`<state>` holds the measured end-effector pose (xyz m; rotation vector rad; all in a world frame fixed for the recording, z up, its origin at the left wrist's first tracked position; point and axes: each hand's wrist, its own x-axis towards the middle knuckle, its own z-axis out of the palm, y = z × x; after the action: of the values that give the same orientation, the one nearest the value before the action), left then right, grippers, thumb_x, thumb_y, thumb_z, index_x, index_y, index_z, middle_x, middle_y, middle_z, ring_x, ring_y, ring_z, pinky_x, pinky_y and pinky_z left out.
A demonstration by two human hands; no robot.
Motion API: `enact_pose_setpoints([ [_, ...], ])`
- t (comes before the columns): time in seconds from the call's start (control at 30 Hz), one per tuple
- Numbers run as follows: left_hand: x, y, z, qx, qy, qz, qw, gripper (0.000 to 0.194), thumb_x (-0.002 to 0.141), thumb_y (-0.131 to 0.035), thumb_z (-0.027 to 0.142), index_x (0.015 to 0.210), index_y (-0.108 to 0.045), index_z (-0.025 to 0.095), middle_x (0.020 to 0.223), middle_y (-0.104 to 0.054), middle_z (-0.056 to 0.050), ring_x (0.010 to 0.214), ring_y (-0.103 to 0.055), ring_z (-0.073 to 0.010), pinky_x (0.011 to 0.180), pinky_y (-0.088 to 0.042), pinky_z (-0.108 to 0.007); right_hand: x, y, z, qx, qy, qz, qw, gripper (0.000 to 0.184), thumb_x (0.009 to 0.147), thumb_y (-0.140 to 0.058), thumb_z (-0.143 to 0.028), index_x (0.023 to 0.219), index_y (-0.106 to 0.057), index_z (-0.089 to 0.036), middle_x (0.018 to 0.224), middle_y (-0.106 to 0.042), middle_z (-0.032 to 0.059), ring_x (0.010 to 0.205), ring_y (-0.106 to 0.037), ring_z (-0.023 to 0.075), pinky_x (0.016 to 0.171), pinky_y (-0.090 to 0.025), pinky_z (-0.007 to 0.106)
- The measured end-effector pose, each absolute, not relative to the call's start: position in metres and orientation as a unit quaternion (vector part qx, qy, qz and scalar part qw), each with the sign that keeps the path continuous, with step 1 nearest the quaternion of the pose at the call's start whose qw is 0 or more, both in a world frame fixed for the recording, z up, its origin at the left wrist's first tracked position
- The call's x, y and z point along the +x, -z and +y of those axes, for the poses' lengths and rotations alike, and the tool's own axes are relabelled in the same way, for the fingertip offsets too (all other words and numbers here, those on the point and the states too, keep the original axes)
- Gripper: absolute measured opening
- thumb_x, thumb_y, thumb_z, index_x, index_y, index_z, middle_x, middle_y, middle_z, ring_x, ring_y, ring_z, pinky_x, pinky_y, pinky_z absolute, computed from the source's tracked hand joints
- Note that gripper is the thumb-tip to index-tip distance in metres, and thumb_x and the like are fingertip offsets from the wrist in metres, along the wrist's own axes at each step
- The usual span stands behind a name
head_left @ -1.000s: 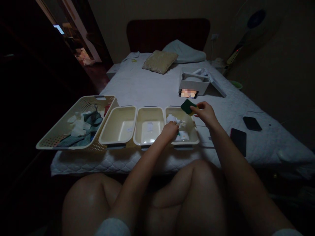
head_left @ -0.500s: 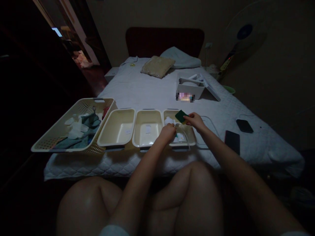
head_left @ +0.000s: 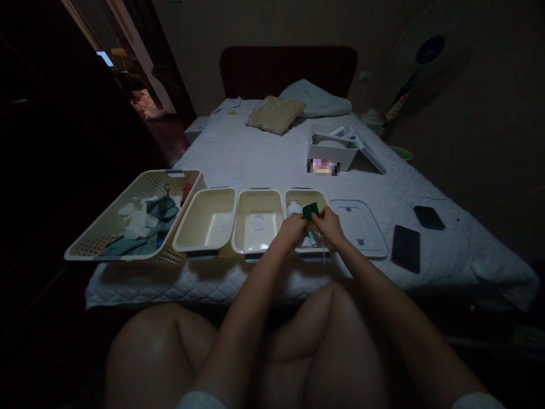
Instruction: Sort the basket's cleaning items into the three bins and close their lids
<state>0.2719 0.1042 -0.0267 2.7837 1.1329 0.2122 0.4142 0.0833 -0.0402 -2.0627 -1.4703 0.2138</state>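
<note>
A green scouring sponge point(head_left: 311, 212) with a yellow side is pinched in my right hand point(head_left: 330, 226), above the rightmost cream bin point(head_left: 307, 193). My left hand point(head_left: 293, 227) is closed just left of the sponge, its fingertips close against it; what lies in its fingers is hidden. Inside that bin, below my hands, are a white bottle point(head_left: 293, 207) and other small items, partly covered. A thin pale strand point(head_left: 323, 250) hangs down at the bin's front right.
Two more cream bins, a middle one point(head_left: 242, 227) and a left one point(head_left: 187, 227), stand in the row. Left of them is a perforated basket point(head_left: 85, 241) with gloves and cloths. A clear lid point(head_left: 357, 227), dark phone point(head_left: 406, 249) and white box point(head_left: 332, 153) lie on the bed.
My right hand has brought the sponge down and left, closer to my left hand. The view has shifted slightly, and more of the clear lid shows.
</note>
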Motion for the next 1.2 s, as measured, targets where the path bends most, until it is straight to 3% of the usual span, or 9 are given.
enact_pose_setpoints([
  [0.23,0.271,0.027,0.104,0.923,-0.071,0.375,0.055,0.026,0.082,-0.042,0.019,0.092,-0.065,0.011,0.094,-0.061,-0.011,0.094,-0.055,-0.0198,0.081,-0.045,-0.029,0.411,0.031,0.083,-0.793,-0.077,-0.588,0.14,0.032,0.085,-0.043,-0.034,0.098,-0.056,-0.008,0.093,-0.065,0.0183,0.083,-0.061,0.0222,0.064,-0.039,0.026],
  [0.43,0.271,0.025,0.102,0.919,-0.07,0.383,0.059,0.026,0.083,-0.043,0.02,0.092,-0.066,0.012,0.095,-0.062,-0.011,0.095,-0.054,-0.0196,0.082,-0.045,-0.029,0.411,0.024,0.082,-0.775,-0.085,-0.625,0.035,0.038,0.089,-0.037,-0.033,0.094,-0.065,-0.007,0.094,-0.066,0.0211,0.087,-0.064,0.0255,0.066,-0.042,0.028],
  [0.67,0.27,0.024,0.102,0.918,-0.068,0.384,0.066,0.026,0.083,-0.044,0.02,0.09,-0.066,0.011,0.094,-0.062,-0.011,0.094,-0.055,-0.0203,0.079,-0.046,-0.028,0.423,0.012,0.074,-0.746,-0.064,-0.662,0.039,0.031,0.088,-0.037,-0.023,0.097,-0.062,-0.008,0.093,-0.067,0.0188,0.083,-0.063,0.0223,0.066,-0.041,0.026],
  [0.87,0.27,0.025,0.103,0.918,-0.085,0.382,0.069,0.026,0.083,-0.042,0.019,0.091,-0.066,0.011,0.094,-0.062,-0.011,0.094,-0.055,-0.0201,0.081,-0.045,-0.029,0.444,-0.003,0.053,-0.603,-0.093,-0.788,0.082,0.031,0.082,-0.043,-0.015,0.108,-0.06,-0.016,0.104,-0.064,0.0106,0.091,-0.06,0.0179,0.075,-0.042,0.023],
  [1.07,0.27,0.023,0.102,0.917,-0.07,0.386,0.074,0.026,0.083,-0.043,0.021,0.093,-0.066,0.012,0.097,-0.062,-0.011,0.097,-0.054,-0.0195,0.082,-0.044,-0.029,0.46,-0.002,0.039,-0.551,-0.151,-0.82,0.04,0.039,0.071,-0.046,-0.004,0.102,-0.066,-0.019,0.104,-0.066,0.008,0.094,-0.061,0.0185,0.081,-0.042,0.025],
  [1.2,0.27,0.022,0.101,0.916,-0.067,0.389,0.076,0.025,0.083,-0.044,0.021,0.092,-0.066,0.012,0.097,-0.062,-0.012,0.098,-0.054,-0.02,0.082,-0.044,-0.029,0.458,-0.004,0.035,-0.557,-0.169,-0.813,0.017,0.028,0.076,-0.049,-0.011,0.095,-0.068,-0.019,0.099,-0.068,0.008,0.091,-0.062,0.0196,0.078,-0.042,0.026],
])
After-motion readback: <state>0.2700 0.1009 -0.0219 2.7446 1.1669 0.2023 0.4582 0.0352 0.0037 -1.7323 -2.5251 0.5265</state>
